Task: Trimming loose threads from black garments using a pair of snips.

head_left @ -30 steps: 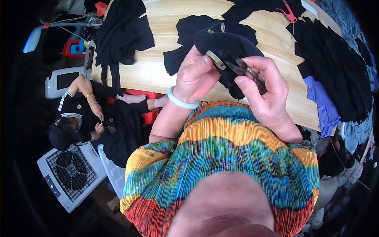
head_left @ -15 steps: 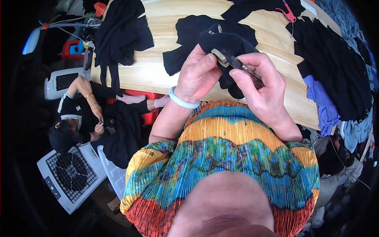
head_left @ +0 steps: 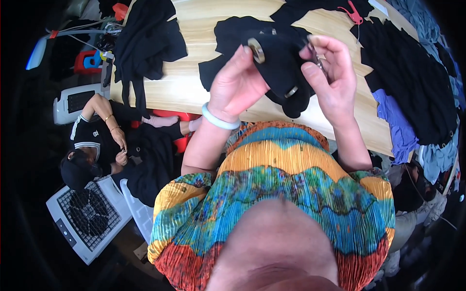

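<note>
My left hand [head_left: 237, 80] is closed on the edge of a black knit garment [head_left: 279, 70], thumb beside a large shiny button [head_left: 256, 51]. Lower on the same cloth shows another button [head_left: 291, 92], and a smaller-looking one [head_left: 274, 32] sits at its far side. Small dark metal thread snips [head_left: 318, 60] lie in the fingers of my right hand [head_left: 335, 72], which is just right of the cloth. Their blades are mostly hidden by the fingers.
Black garments lie on the wooden table [head_left: 194, 92], with a pile [head_left: 407, 82] at right and another [head_left: 145, 43] at left. A red-handled tool [head_left: 354, 14] is at the far right. A seated co-worker [head_left: 92, 140] handles dark cloth at left, near a fan [head_left: 87, 213].
My right hand with the snips has moved right, away from the button. My left hand has shifted slightly left and the cloth has spread open, showing a lower button.
</note>
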The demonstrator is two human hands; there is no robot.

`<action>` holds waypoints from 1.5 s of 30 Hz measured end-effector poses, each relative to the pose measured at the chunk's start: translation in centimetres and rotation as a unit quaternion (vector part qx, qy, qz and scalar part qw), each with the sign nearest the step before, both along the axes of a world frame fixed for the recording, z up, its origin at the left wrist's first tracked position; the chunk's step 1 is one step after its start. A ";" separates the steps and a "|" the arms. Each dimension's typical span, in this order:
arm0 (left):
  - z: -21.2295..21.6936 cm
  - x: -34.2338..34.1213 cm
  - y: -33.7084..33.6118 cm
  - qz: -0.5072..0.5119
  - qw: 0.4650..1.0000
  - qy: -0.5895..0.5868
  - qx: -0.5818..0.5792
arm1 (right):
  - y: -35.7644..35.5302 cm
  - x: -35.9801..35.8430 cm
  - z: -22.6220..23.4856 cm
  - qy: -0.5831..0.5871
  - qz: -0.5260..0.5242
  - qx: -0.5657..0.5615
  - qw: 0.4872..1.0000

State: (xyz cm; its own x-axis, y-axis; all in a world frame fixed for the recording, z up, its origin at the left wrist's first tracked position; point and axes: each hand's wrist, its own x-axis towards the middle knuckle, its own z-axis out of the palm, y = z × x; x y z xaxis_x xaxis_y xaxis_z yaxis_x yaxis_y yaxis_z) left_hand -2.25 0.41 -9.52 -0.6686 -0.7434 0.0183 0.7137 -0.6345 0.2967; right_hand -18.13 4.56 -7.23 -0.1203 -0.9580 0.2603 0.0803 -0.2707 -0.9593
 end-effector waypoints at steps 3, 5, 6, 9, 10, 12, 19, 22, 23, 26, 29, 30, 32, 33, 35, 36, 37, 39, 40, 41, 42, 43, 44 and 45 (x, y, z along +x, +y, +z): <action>0.8 0.3 -1.0 -0.032 0.999 0.030 0.029 | -0.6 -0.5 -0.9 -0.024 0.058 0.020 0.998; 1.3 0.2 -1.3 -0.034 0.998 0.007 0.042 | -0.3 -0.1 -1.6 -0.051 0.101 0.041 0.993; 0.9 0.2 -1.8 -0.023 0.998 0.016 0.062 | -0.2 0.2 -1.9 -0.024 0.102 0.056 0.993; 0.8 0.0 -2.5 -0.004 0.997 -0.008 0.079 | -0.4 0.7 -1.8 -0.069 0.067 0.076 0.992; 0.4 0.0 -2.7 0.007 0.995 -0.040 0.094 | -0.5 0.4 -1.1 -0.077 0.074 0.107 0.989; 0.4 -0.4 -2.4 0.002 0.993 -0.109 0.045 | -0.7 0.5 -0.6 -0.107 0.047 0.108 0.987; -1.9 -0.5 0.9 0.054 0.962 -0.231 -0.132 | -1.1 -0.1 -0.2 -0.155 0.016 0.126 0.980; -2.3 -0.3 1.2 0.080 0.920 -0.318 -0.214 | -1.2 0.2 -0.4 -0.151 0.010 0.128 0.980; -2.5 -0.2 1.1 0.078 0.929 -0.305 -0.194 | -1.2 0.2 -0.3 -0.153 0.003 0.130 0.980; -2.5 0.1 1.1 0.042 0.967 -0.226 -0.108 | -1.2 -0.2 -0.3 -0.123 0.007 0.128 0.984; -1.4 -0.1 1.5 -0.021 0.996 -0.080 0.016 | -1.4 -0.3 0.0 -0.007 0.010 0.101 0.995; -1.4 0.0 1.5 -0.032 0.999 -0.029 0.029 | -1.2 -0.5 -0.1 0.053 -0.016 0.088 0.995; -1.9 0.1 1.4 -0.048 0.996 0.047 0.051 | -0.4 -0.4 0.3 0.066 -0.010 0.061 0.996; -1.9 0.0 1.4 -0.050 0.996 0.046 0.050 | -0.2 -0.4 0.5 0.079 -0.005 0.034 0.996; -1.7 -0.1 1.3 -0.066 0.993 0.084 0.050 | 0.1 -1.1 0.1 0.155 0.046 -0.081 0.983; -1.5 -0.3 1.4 -0.061 0.993 0.081 0.061 | 0.1 -1.0 0.2 0.191 0.048 -0.097 0.976; -1.6 -0.4 1.4 -0.057 0.993 0.076 0.063 | 0.3 -0.7 0.4 0.226 0.050 -0.112 0.966; -0.9 -0.8 1.4 -0.028 0.997 0.019 0.074 | 0.4 -0.4 0.6 0.224 0.033 -0.099 0.969; -0.9 -1.0 1.4 -0.023 0.997 0.004 0.069 | 0.3 -0.5 0.5 0.256 0.017 -0.114 0.960; -0.8 -1.3 1.4 -0.019 0.998 -0.010 0.065 | 0.3 -0.6 0.5 0.289 0.001 -0.128 0.949; -0.3 -1.7 1.5 -0.003 0.997 -0.042 0.068 | 0.2 -0.6 0.2 0.289 -0.015 -0.140 0.947; -0.2 -1.8 1.5 -0.003 0.997 -0.042 0.067 | 0.3 -0.6 0.0 0.289 -0.016 -0.140 0.947; -0.3 -1.8 1.4 -0.006 0.997 -0.053 0.059 | 0.3 -0.6 -0.1 0.308 -0.041 -0.153 0.938; -0.4 -1.9 1.3 -0.010 0.997 -0.064 0.050 | 0.3 -0.6 -0.2 0.327 -0.065 -0.166 0.928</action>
State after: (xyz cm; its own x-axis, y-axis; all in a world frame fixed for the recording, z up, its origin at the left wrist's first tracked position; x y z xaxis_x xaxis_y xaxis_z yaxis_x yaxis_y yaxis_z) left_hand -4.11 1.73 -9.94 -0.6746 -0.7244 -0.1421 0.6616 -0.6787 0.3190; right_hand -18.70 4.87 -7.47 0.0577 -0.8007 0.5963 -0.5444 -0.5259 -0.6535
